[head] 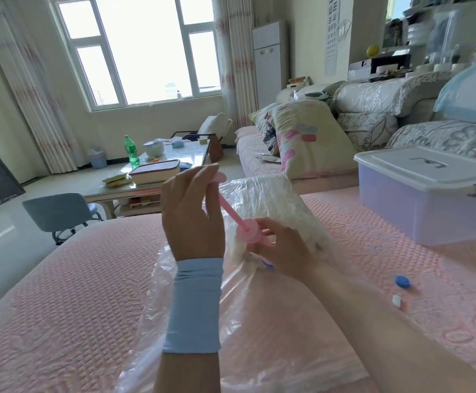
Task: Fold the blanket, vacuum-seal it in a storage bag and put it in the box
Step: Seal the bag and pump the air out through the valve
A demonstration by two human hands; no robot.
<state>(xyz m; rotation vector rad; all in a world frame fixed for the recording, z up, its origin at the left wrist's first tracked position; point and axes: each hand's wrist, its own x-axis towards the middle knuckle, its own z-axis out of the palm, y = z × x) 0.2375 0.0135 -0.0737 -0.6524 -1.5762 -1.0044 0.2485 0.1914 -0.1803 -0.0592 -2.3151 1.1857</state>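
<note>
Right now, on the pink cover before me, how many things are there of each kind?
pink hand pump: 1
clear storage bag: 1
white blanket in the bag: 1
lidded plastic box: 1
blue round cap: 1
small white piece: 1
Total: 6

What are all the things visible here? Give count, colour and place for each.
storage bag: one, clear, on the pink bed cover
blanket: one, white, inside the storage bag
pump: one, pink, tilted over the bag
box: one, translucent, white lid, right on the cover
cap: one, blue, right of the bag
bottle: one, green, on the far table
chair: one, grey-blue, floor, left
left hand: one, blue sleeve, grips the pump's handle
right hand: one, bare, holds the pump's barrel
</note>
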